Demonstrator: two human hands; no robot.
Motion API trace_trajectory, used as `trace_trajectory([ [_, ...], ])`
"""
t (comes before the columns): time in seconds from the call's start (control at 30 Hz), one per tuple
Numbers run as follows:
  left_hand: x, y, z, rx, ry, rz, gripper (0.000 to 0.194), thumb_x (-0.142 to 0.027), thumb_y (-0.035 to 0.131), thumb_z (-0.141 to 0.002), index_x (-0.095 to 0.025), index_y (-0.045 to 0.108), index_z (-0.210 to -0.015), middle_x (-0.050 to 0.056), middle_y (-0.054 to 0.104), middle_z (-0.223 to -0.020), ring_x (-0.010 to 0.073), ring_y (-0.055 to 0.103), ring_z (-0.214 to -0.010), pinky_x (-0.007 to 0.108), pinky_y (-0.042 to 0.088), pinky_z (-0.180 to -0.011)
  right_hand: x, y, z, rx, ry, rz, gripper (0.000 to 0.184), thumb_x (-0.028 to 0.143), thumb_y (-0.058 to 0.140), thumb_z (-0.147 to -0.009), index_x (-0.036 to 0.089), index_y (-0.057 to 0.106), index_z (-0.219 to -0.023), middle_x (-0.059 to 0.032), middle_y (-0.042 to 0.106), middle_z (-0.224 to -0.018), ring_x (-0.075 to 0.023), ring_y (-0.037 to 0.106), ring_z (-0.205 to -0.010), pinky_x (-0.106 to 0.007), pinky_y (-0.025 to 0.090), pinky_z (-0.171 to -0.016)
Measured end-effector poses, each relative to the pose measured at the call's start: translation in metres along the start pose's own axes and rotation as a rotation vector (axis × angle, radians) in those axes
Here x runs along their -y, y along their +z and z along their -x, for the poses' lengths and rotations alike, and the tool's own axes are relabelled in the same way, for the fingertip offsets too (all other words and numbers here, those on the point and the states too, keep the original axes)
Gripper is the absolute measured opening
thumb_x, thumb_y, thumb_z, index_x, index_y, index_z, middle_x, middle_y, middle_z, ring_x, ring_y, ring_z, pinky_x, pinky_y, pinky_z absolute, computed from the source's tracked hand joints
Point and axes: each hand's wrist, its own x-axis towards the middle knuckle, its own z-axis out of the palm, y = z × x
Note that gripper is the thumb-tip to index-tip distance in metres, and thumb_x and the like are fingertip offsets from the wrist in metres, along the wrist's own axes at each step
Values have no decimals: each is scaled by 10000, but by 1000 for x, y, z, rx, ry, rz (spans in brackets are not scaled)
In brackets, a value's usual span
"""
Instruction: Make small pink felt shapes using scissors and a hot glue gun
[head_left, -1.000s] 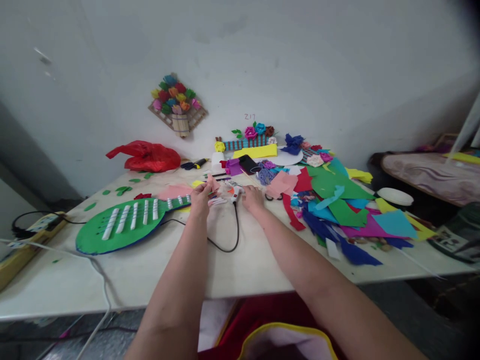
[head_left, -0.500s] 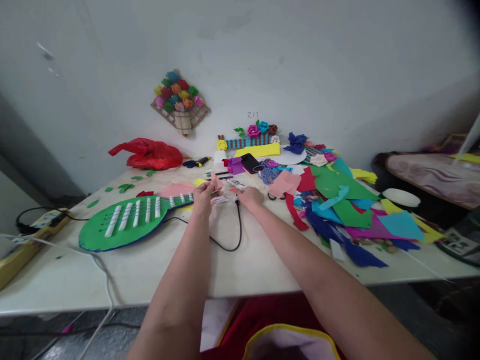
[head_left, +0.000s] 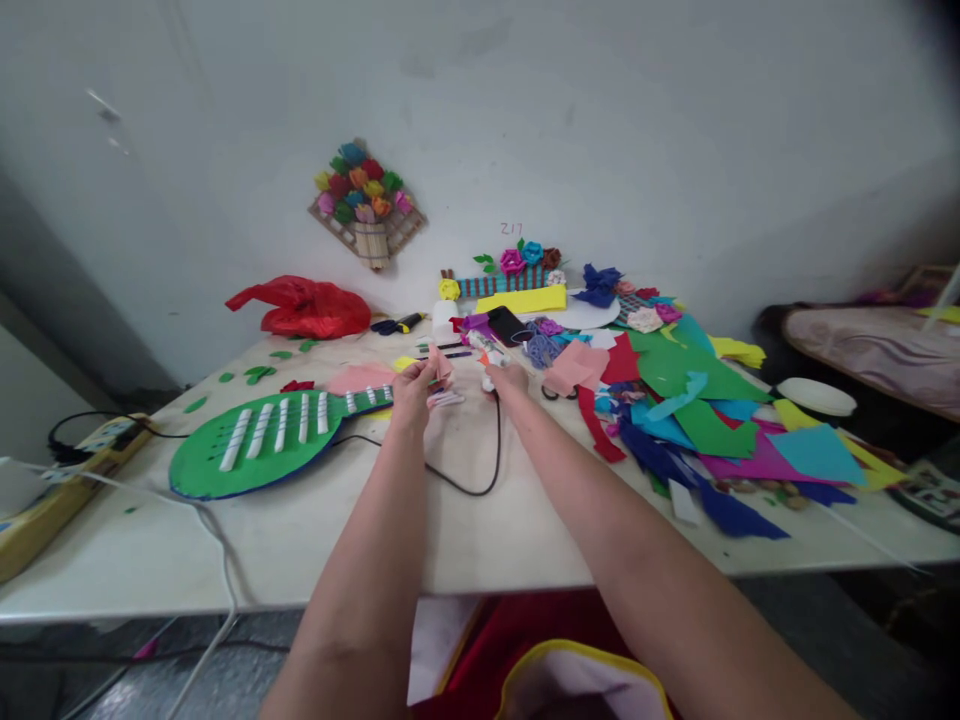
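Note:
Pinched in the fingers of my left hand is a piece of pink paper, folded upward at the middle of the table. My right hand is wrapped round a white glue gun with an orange tip, mostly hidden by the fingers. Its black cord hangs down and loops left over the table. White rolled strips lie just below the pink paper. To the left, a green guitar-shaped cutout with white paper rolls has its neck reaching close to my left hand.
A pile of coloured paper scraps covers the right side. At the back are a dark phone, yellow paper and yellow-black pliers. A red plastic bag sits back left; a power strip lies on the left edge.
My right hand has drawn the glue gun up and to the right, away from the pink paper, and the cord shifted with it. My left hand still holds the paper; the view turned slightly.

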Motion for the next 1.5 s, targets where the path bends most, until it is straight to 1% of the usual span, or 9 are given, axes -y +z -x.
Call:
trace_trajectory([
  [0.1,2,-1,-1,12,11,14,353,-385,789,-523,-123,577,-627,-26,532,-541,116,574,-524,287,517,-571,4,-3,5,-45,114,-196,66,236,503,-743,194,473,-703,25,505,-483,-121,533,-439,-225,430,-400],
  [0.23,3,-3,-1,24,-25,35,358,-380,798,-504,-127,579,-631,-18,554,-558,114,572,-530,286,512,-585,16,-8,15,-23,163,-362,114,242,535,-740,193,439,-702,66,450,-446,-73,443,-368,-163,317,-320],
  [0.37,4,-4,-1,67,-61,52,356,-372,805,-494,-123,584,-620,-13,563,-567,103,566,-542,284,515,-626,21,-12,23,42,123,-535,174,274,629,-695,174,495,-741,61,503,-467,-71,475,-384,-164,362,-336],
  [0.57,7,-6,-3,79,-91,60,331,-345,801,-519,-119,594,-645,3,590,-609,121,602,-584,282,516,-638,16,-22,23,-112,25,-329,158,211,634,-656,174,510,-748,85,463,-412,-72,445,-344,-164,328,-302],
  [0.77,7,-8,-4,29,-72,59,307,-327,791,-538,-118,607,-667,12,600,-603,115,589,-554,262,503,-588,18,-28,22,134,-76,-458,194,278,635,-617,174,528,-741,68,491,-480,-75,450,-415,-195,416,-374],
  [0.87,6,-7,-3,14,-56,61,296,-324,787,-541,-117,597,-636,2,579,-576,109,573,-534,268,505,-589,20,-31,25,216,-102,-438,204,283,645,-594,179,496,-687,62,486,-459,-86,445,-410,-210,410,-375],
  [1.0,6,-6,-4,19,-52,53,304,-334,790,-531,-119,597,-624,-4,573,-578,112,572,-550,301,526,-632,17,-37,29,272,-94,-388,178,250,627,-599,167,520,-715,53,489,-442,-86,422,-392,-200,349,-346],
  [1.17,8,-6,-6,34,-69,52,310,-334,789,-530,-112,607,-646,0,579,-586,117,581,-565,301,533,-634,10,-45,36,320,-24,-446,266,212,635,-589,157,552,-836,15,592,-574,-104,519,-456,-199,380,-383],
  [1.5,4,-3,-2,57,-132,46,243,-274,778,-578,-116,614,-665,12,607,-621,119,604,-600,291,528,-668,15,-46,46,417,-83,-321,275,385,657,-669,148,541,-748,-30,642,-579,-75,439,-316,-215,300,-335],
])
